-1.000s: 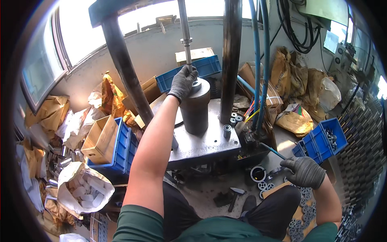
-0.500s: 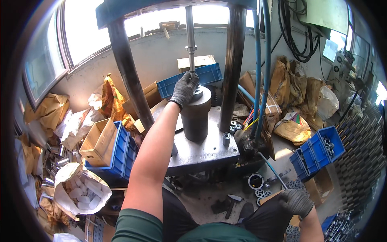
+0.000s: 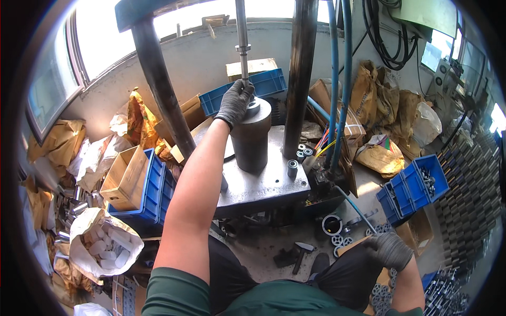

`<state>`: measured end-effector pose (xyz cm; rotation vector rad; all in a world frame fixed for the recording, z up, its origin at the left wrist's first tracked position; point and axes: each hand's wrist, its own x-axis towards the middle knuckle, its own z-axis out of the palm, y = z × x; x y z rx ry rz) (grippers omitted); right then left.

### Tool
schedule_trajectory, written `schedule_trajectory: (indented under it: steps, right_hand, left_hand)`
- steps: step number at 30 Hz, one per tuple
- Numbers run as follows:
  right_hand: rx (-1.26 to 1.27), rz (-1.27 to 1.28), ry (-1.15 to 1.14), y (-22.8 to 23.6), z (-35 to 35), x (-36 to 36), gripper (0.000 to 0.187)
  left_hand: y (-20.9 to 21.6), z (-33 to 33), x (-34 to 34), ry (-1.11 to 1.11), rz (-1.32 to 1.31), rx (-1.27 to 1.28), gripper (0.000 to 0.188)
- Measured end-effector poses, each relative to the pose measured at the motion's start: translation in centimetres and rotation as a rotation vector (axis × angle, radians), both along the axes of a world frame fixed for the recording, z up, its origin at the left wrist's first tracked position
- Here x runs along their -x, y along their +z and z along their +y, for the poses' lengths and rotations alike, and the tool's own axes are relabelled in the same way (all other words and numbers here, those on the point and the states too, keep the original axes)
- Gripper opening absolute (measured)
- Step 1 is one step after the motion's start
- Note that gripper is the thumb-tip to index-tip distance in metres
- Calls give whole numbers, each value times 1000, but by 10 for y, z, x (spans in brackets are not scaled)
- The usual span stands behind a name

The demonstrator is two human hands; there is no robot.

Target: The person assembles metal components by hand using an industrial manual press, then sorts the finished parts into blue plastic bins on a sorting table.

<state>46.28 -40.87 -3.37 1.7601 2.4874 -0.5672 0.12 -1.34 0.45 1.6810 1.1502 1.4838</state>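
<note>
My left hand (image 3: 235,104), in a dark grey knit glove, reaches forward with its fingers closed around the lower end of an upright steel rod (image 3: 242,58) that carries a collar higher up. Right below the fingers stands a thick dark metal cylinder (image 3: 250,145) with a ring-shaped part (image 3: 253,107) on its top, partly hidden by the hand. The cylinder rests on the steel bed (image 3: 247,187) of a press. Low on the right, my gloved right hand (image 3: 391,250) is closed on the end of a slanting blue lever (image 3: 356,208).
Dark press columns (image 3: 161,84) flank the cylinder. Small metal bushings (image 3: 292,167) stand on the bed's right side. Blue crates (image 3: 414,184) hold metal parts at right; a wooden box (image 3: 125,179) sits at left. A hammer (image 3: 302,255) lies on the floor.
The whole view has shifted slightly, so the press appears a little higher and further left. Both hands keep their holds, on the rod and on the lever.
</note>
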Motion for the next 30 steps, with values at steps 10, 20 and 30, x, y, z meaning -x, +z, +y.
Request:
schedule_trajectory:
  steps: [10, 20, 30]
  right_hand:
    - [-38, 65, -33, -3, -3, -5, 34]
    - [-518, 190, -97, 32, 38, 14, 22]
    - [-1090, 228, -77, 83, 167, 19, 9]
  left_hand:
    - [-2, -1, 0, -1, -14, -22, 20]
    - [-1, -2, 1, -12, 23, -30, 19]
    - [-3, 2, 0, 2, 17, -47, 20]
